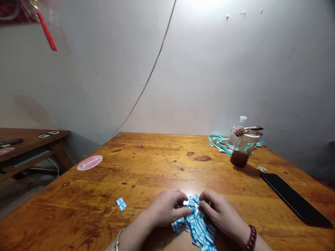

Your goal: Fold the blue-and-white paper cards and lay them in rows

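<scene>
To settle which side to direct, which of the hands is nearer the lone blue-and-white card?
Left. The left hand is at the left of the card pile, to the right of the lone card; the right hand is farther away, at the pile's right.

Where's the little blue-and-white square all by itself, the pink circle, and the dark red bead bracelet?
Lone blue-and-white square (121, 204): head view, middle of its face.
Pink circle (89, 162): head view, its middle.
Dark red bead bracelet (252, 237): head view, on its beads.
</scene>
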Demonstrator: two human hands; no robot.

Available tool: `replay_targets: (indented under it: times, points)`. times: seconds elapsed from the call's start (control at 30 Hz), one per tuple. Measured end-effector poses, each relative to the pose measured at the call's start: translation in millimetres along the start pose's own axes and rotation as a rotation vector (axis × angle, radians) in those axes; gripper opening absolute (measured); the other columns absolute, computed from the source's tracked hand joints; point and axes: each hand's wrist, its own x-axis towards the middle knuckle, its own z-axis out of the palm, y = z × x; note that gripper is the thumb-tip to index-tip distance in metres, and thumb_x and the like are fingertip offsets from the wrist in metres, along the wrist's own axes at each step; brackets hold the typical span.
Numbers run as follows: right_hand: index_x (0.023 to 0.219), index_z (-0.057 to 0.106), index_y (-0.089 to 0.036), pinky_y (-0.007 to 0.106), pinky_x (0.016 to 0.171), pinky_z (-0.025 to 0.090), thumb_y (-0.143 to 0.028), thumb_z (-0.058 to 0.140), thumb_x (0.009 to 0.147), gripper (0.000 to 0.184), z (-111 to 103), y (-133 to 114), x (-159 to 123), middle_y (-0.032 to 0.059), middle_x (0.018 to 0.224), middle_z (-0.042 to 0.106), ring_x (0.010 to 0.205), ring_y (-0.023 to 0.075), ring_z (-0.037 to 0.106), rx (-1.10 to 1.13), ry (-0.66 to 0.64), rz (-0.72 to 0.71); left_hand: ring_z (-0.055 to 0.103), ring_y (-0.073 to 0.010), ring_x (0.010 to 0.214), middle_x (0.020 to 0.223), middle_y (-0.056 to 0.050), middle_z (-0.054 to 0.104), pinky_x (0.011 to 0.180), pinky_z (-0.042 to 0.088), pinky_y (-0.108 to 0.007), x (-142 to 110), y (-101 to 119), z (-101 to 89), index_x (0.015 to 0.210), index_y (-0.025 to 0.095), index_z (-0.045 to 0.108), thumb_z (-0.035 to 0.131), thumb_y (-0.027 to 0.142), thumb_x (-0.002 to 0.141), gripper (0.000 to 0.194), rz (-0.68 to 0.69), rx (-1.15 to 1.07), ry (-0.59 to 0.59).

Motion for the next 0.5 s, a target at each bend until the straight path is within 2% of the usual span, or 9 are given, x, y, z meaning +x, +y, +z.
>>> replay_targets:
  times: [0.1, 0.17, 0.2, 0.27, 0.37, 0.5]
  points:
    - [0.082, 0.056, -0.019, 0.025, 0.064, 0.041, -0.034, 0.035, 0.083, 0.025, 5, 10, 4, 0.0045, 0.079, 0.059, 0.070, 0.0149, 0.054, 0.008, 0.103, -0.003, 0.050, -0.0141, 0.067, 0.074, -0.002, 0.059, 0.059, 0.035, -0.022, 2, -5, 1.2, 0.085, 0.020, 0.061, 0.044, 0.040, 0.076, 0.027, -0.038, 0.027, 0.121]
    - [0.099, 0.054, -0.021, 0.029, 0.078, 0.041, -0.039, 0.039, 0.081, 0.030, 11, 18, 7, 0.0084, 0.101, 0.056, 0.091, 0.0189, 0.052, -0.021, 0.115, -0.079, 0.050, -0.0142, 0.066, 0.074, -0.002, 0.060, 0.058, 0.035, -0.023, 3, -9, 3.2, 0.083, 0.020, 0.062, 0.044, 0.039, 0.076, 0.027, -0.044, 0.039, 0.150]
    - [0.108, 0.051, -0.023, 0.033, 0.086, 0.037, -0.042, 0.041, 0.079, 0.036, 15, 21, 8, 0.0093, 0.111, 0.052, 0.101, 0.0213, 0.048, -0.047, 0.081, -0.128, 0.050, -0.0143, 0.066, 0.073, -0.003, 0.060, 0.058, 0.035, -0.023, 3, -10, 4.2, 0.082, 0.020, 0.062, 0.044, 0.039, 0.076, 0.027, -0.041, 0.045, 0.159]
    - [0.116, 0.047, -0.028, 0.037, 0.091, 0.033, -0.047, 0.047, 0.074, 0.046, 25, 27, 9, 0.0082, 0.121, 0.046, 0.110, 0.0248, 0.041, -0.098, -0.003, -0.208, 0.050, -0.0143, 0.064, 0.072, -0.002, 0.061, 0.057, 0.035, -0.023, 3, -11, 6.0, 0.080, 0.021, 0.063, 0.044, 0.039, 0.076, 0.027, -0.038, 0.053, 0.170]
    - [0.117, 0.045, -0.036, 0.040, 0.091, 0.033, -0.054, 0.053, 0.067, 0.054, 40, 36, 11, 0.0045, 0.122, 0.047, 0.110, 0.0268, 0.042, -0.124, -0.027, -0.288, 0.050, -0.0142, 0.064, 0.072, -0.003, 0.062, 0.056, 0.035, -0.023, 2, -10, 7.0, 0.079, 0.021, 0.064, 0.042, 0.040, 0.077, 0.029, -0.037, 0.046, 0.164]
    - [0.112, 0.048, -0.039, 0.039, 0.088, 0.035, -0.055, 0.052, 0.067, 0.048, 54, 47, 16, 0.0022, 0.115, 0.054, 0.105, 0.0258, 0.047, -0.107, -0.005, -0.299, 0.051, -0.0151, 0.066, 0.074, -0.003, 0.063, 0.056, 0.035, -0.023, 2, -10, 7.0, 0.081, 0.022, 0.064, 0.040, 0.041, 0.077, 0.031, -0.037, 0.039, 0.157]
